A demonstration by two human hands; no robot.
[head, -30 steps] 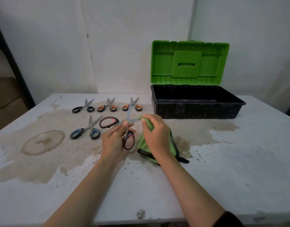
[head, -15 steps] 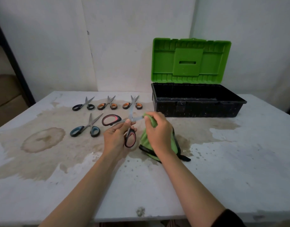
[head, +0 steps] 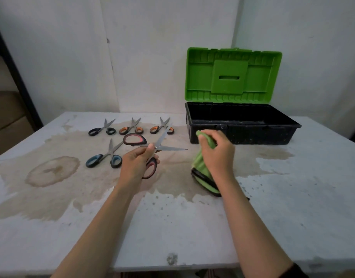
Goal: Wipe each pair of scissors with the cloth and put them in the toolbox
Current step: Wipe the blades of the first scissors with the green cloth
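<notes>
Scissors with red-and-black handles (head: 168,148) are pinched at the pivot by the left hand (head: 135,163), thumb on top and fingers curled beneath. One handle loop sticks out above the knuckles and the other below the palm. The blades are spread in a narrow V. The lower one points right toward the cloth (head: 200,167), with a clear gap between tip and fabric. The right hand (head: 216,155) grips that green, black-trimmed cloth bunched in a closed fist, a tuft showing above the thumb. The loose end trails onto the table (head: 172,227) just in front of the toolbox (head: 240,135).

As I judge it, the main risk is the open blades with a tip facing the right hand. If the hands come together carelessly, the tip could nick a finger instead of meeting fabric. A pinch at the pivot alone may also let the pair swivel or drop onto the stained surface, and the dangling cloth end could snag on an edge.

Both forearms reach in from the near edge, the right hand raised with knuckles up. The blue-handled scissors (head: 104,157), a black-handled pair (head: 101,130) and two orange-handled pairs (head: 131,129) (head: 162,128) lie toward the far left corner. The toolbox stands open at the far edge, right of centre, and its floor is hidden.
</notes>
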